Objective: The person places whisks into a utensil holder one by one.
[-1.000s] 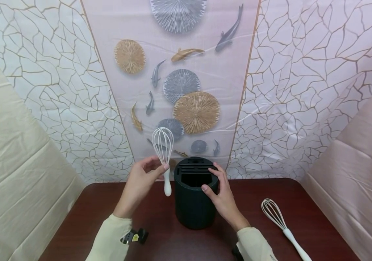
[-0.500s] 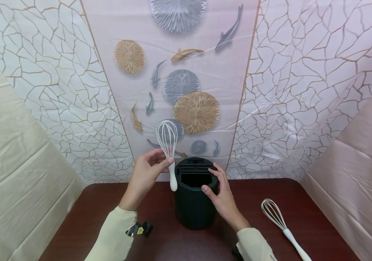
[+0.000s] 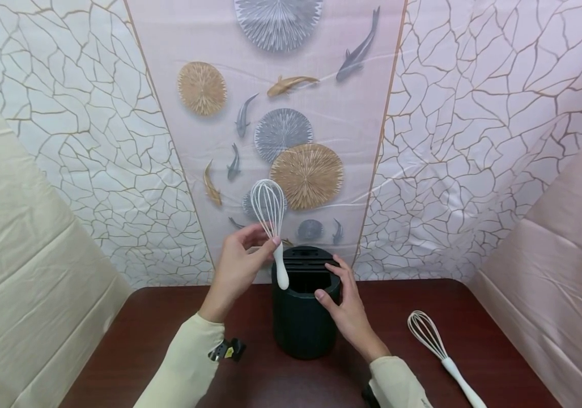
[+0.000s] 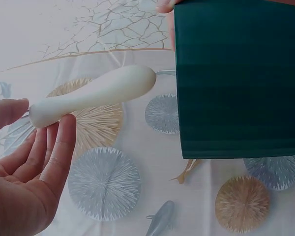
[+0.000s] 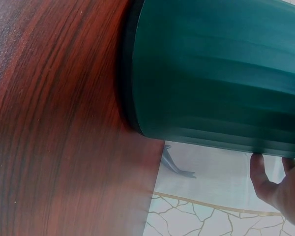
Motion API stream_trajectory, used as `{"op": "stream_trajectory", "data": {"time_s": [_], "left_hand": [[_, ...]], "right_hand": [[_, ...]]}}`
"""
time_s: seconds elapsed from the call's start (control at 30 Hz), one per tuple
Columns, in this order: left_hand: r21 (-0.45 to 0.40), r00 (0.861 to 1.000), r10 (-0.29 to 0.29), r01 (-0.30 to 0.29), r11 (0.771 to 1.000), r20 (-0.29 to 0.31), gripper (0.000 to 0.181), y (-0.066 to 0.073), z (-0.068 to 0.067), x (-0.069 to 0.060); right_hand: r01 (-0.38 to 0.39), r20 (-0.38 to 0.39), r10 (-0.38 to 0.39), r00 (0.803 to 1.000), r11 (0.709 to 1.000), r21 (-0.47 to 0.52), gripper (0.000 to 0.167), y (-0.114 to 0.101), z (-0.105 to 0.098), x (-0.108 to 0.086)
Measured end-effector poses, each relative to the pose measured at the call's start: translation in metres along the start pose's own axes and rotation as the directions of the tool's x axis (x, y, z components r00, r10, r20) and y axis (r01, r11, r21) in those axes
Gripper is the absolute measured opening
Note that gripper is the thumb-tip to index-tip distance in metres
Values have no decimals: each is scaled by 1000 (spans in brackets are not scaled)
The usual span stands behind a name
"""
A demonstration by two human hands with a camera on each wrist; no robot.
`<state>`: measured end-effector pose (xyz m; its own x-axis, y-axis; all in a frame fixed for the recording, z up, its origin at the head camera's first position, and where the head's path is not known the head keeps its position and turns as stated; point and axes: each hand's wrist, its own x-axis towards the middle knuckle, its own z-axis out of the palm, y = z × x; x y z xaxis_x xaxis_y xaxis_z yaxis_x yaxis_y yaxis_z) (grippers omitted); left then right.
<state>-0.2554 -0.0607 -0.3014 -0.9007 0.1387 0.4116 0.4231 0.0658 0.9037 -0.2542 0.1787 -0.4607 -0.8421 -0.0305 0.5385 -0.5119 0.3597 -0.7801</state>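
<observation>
My left hand pinches a white whisk at its neck between thumb and fingers. Its wire loops point up, and the handle end hangs over the left rim of a dark green utensil holder. In the left wrist view the handle stands apart from the holder's side. My right hand grips the holder's right side, thumb on the front rim and fingers across the slotted top. In the right wrist view its fingers bend against the wall of the holder, which stands upright on the table.
A second whisk with a white handle lies on the dark red-brown table, right of the right forearm. Behind the table's back edge hangs a patterned cloth. Beige panels flank both sides.
My left hand has moved right and upward with the whisk, bringing the handle from beside the holder to over its left rim. My right hand and the holder have stayed put.
</observation>
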Motion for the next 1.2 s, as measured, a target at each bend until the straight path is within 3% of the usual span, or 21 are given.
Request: {"op": "stream_trajectory", "data": {"time_s": [0.27,0.57,0.87,1.2], "left_hand": [[69,998,56,-55,996,-1,33,-7,7,2],[119,997,73,-71,990,-10,32,-14,13,2],[202,995,98,-96,975,0,37,-34,21,-1],[218,994,106,-108,970,23,31,-50,26,-7]], "right_hand": [[-18,0,18,1000,1000,0,59,2,1,-1],[-36,2,36,999,999,6,60,0,2,0],[-17,5,17,1000,1000,7,59,0,1,0],[-6,-3,6,1000,1000,27,61,-4,-1,0]]}}
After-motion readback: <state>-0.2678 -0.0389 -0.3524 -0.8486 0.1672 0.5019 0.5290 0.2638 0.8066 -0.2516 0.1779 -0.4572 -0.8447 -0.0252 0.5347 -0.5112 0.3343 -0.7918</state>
